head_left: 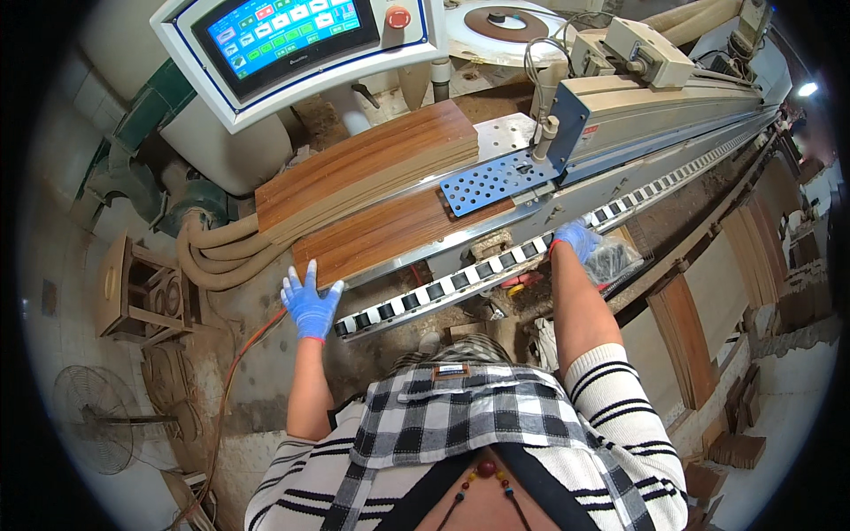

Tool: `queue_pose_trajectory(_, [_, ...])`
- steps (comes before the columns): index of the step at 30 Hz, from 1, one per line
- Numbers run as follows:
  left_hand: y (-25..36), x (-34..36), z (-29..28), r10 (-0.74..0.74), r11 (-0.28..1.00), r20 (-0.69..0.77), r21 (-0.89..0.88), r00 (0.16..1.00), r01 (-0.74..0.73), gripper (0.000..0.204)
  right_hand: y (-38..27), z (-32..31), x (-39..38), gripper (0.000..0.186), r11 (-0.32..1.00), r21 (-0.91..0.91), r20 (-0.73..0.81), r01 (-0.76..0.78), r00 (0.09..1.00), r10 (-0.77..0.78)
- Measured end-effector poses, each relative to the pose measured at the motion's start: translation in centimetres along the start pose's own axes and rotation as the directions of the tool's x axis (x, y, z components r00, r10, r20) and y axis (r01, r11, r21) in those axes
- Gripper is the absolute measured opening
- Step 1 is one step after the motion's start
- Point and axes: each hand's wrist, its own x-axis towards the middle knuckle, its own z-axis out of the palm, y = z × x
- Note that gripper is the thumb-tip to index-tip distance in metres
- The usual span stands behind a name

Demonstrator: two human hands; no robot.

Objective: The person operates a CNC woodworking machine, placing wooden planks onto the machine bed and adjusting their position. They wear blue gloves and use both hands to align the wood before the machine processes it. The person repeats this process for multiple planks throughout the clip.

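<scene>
My gloved left hand (310,301) has its fingers spread at the near end of a wood-grain board (372,243), beside the roller rail (429,291). My gloved right hand (575,239) is curled at the rail farther right; what its fingers grip is hidden. The board lies along a metal edge and runs under a blue perforated plate (487,184). A stack of wood-grain boards (363,159) lies just behind it.
A control panel (283,40) is above, a long machine beam (664,119) runs back right, and hoses (204,248) curve at left. A wooden stool (137,283) and fan (93,411) stand left. Board stacks (677,336) lean at right.
</scene>
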Motion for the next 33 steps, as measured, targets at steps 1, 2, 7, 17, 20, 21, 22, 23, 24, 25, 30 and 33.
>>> queue_pose_trajectory(1, [-0.8,-0.2,0.5,-0.006,0.999,-0.014,-0.035,1.0,0.005,0.072,-0.3,-0.6,-0.4,0.067,1.0,-0.013,0.04,-0.002,0.999,0.002])
queue_pose_trajectory(2, [-1.0,-0.3,0.7,-0.007,0.997,-0.027,-0.072,1.0,0.005,0.07,-0.4,-1.1,-0.5,0.07,1.0,-0.024,0.076,-0.006,0.997,0.008])
queue_pose_trajectory(7, [-0.8,-0.1,1.6,-0.063,0.984,-0.086,-0.171,0.994,0.047,0.062,0.5,0.7,0.8,0.067,1.0,-0.012,-0.061,0.026,0.998,-0.027])
queue_pose_trajectory(17, [-0.8,0.0,1.3,-0.089,0.975,-0.054,-0.209,0.995,0.076,0.065,-0.4,-0.9,-0.6,0.072,1.0,-0.018,0.034,-0.008,0.999,0.009])
queue_pose_trajectory(20, [-0.7,0.0,1.2,-0.087,0.971,-0.045,-0.226,0.995,0.074,0.066,-0.7,-1.7,-1.3,0.073,1.0,-0.002,0.026,-0.012,1.0,0.012])
queue_pose_trajectory(21, [-0.7,0.0,1.2,-0.086,0.972,-0.046,-0.223,0.995,0.074,0.066,-0.9,-2.0,-1.6,0.073,1.0,0.005,0.022,-0.012,1.0,0.012])
queue_pose_trajectory(22, [-0.9,0.0,1.3,-0.084,0.972,-0.047,-0.222,0.995,0.072,0.066,-0.9,-1.9,-1.6,0.074,1.0,0.006,0.024,-0.013,1.0,0.013])
queue_pose_trajectory(23, [-1.0,0.1,1.5,-0.081,0.973,-0.048,-0.221,0.996,0.068,0.066,-0.8,-1.8,-1.5,0.074,1.0,0.007,0.025,-0.015,1.0,0.015])
queue_pose_trajectory(24, [-1.1,0.1,1.6,-0.077,0.973,-0.049,-0.22,0.996,0.065,0.066,-0.8,-1.8,-1.5,0.074,1.0,0.008,0.026,-0.018,1.0,0.018])
queue_pose_trajectory(25, [-1.1,0.1,1.7,-0.077,0.973,-0.049,-0.22,0.996,0.064,0.066,-0.8,-1.7,-1.4,0.074,1.0,0.006,0.015,-0.013,1.0,0.013])
queue_pose_trajectory(30, [-1.3,0.2,1.7,-0.074,0.978,-0.044,-0.199,0.996,0.064,0.066,-1.0,-2.5,-1.9,0.072,1.0,-0.004,0.072,-0.017,0.997,0.017])
queue_pose_trajectory(33, [-1.2,0.2,1.7,-0.08,0.979,-0.036,-0.192,0.996,0.071,0.067,-0.9,-2.3,-1.6,0.072,1.0,-0.018,0.085,-0.01,0.996,0.012])
